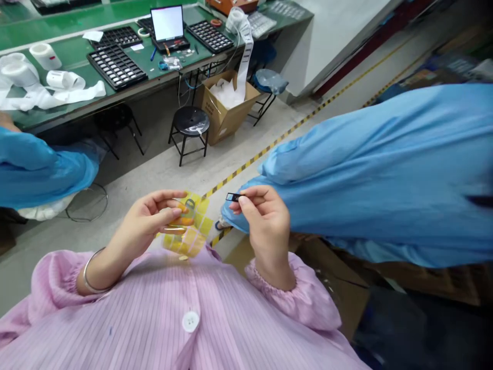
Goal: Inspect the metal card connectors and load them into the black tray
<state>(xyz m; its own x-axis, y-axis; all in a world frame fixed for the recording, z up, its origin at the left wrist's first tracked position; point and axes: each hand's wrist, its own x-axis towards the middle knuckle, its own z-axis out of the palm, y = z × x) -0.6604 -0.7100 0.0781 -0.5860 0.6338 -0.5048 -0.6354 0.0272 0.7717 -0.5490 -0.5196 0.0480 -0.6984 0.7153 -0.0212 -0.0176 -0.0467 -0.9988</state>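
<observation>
Head view, looking down over a pink striped coat, both hands up in front of the chest.

Left hand: thumb and fingers pinched together on a yellow sticker sheet. The sheet is see-through and a bit curled, with square yellow patches. It hangs down and to the right from the pinch. There is a small grey bit near the thumb, too blurred to identify. Bracelet on that wrist.

Right hand: thumb and forefinger clamped on one end of a small black part, held in the air and not resting on anything. The part is flat and oblong, with its long axis roughly left-right in the frame, near level. The free end points left, toward the left hand.

Key relation: the sheet lies left of and slightly below the part's free tip, near but not touching, with a gap showing between them. The right hand is the one on the part, and the left is the nearer to the sheet's patches.

Around: a co-worker's blue sleeve just behind the right hand, and another blue sleeve at far left. Green bench at the back carries black trays, a laptop and white rolls. Stool and cardboard box stand on the floor.
</observation>
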